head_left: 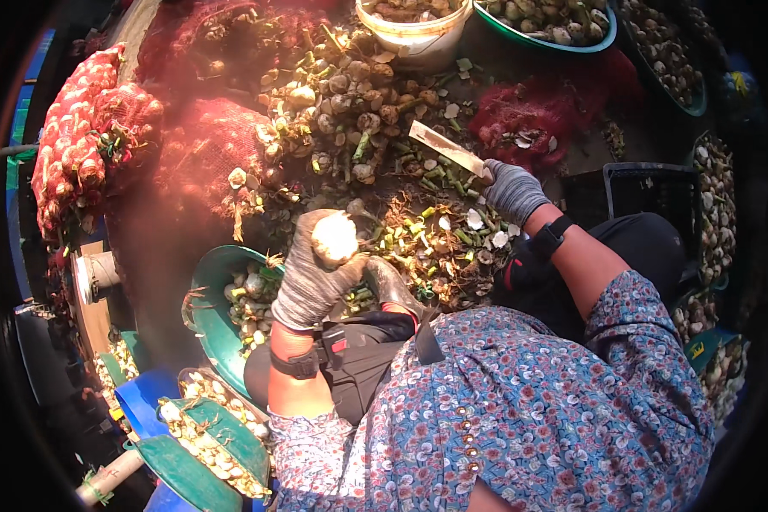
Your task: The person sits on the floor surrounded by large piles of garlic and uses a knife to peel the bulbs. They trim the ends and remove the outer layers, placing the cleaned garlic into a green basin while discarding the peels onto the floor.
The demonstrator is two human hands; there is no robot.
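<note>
My left hand (pixel 309 273), in a grey knit glove, is closed around a pale garlic bulb (pixel 334 238), its top bright in the sun. In my gloved right hand (pixel 515 193) is a knife (pixel 449 148), gripped by the handle, its broad blade pointing up and to the left, away from the bulb. Ahead of my hands lies a heap of garlic (pixel 350 115) with stalks still on. Between my knees, cut stems and root trimmings (pixel 439 243) are scattered. Beside my left wrist, a green basin (pixel 218 333) has garlic bulbs in it.
Red mesh sacks of garlic (pixel 75 141) stand at the left, and another red mesh sack (pixel 520 119) lies ahead on the right. A white bucket (pixel 418 43) and a green-rimmed basin (pixel 563 44) sit at the back. A black crate (pixel 648 171) is beyond my right knee.
</note>
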